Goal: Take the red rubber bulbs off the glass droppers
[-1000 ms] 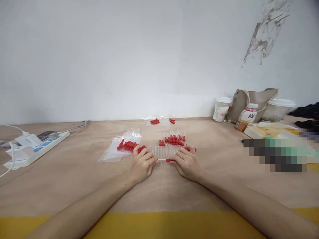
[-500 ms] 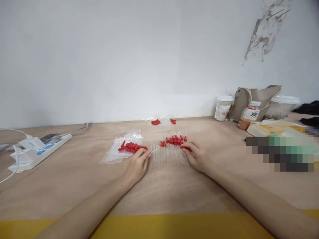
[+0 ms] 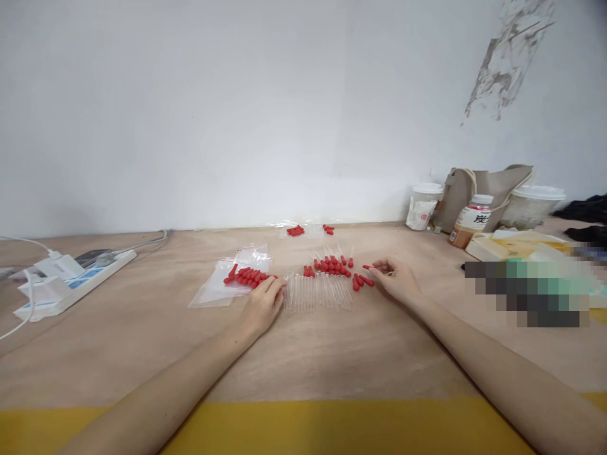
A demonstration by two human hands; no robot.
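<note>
My right hand (image 3: 399,279) pinches a red rubber dropper bulb (image 3: 367,266) at its fingertips, just right of a few loose bulbs (image 3: 359,281). My left hand (image 3: 265,304) rests on the table with its fingers closed; what they hold, if anything, is hidden. It lies between a pile of red bulbs (image 3: 244,276) on clear plastic bags (image 3: 208,294) and a row of thin clear dropper tubes (image 3: 313,294). Behind that row, several tubes with red bulbs on their ends (image 3: 333,264) lie together.
More red bulbs (image 3: 295,230) and clear plastic lie near the wall. At left is a white power strip (image 3: 102,278) with cables. On the right stand a lidded cup (image 3: 421,212), a drink bottle (image 3: 470,222), a beige bag (image 3: 453,199) and a yellowish tray (image 3: 493,246).
My right hand has moved right from the bulb-tipped tubes, and loose bulbs now show beside it. The tube seen at my left fingertips before no longer shows there.
</note>
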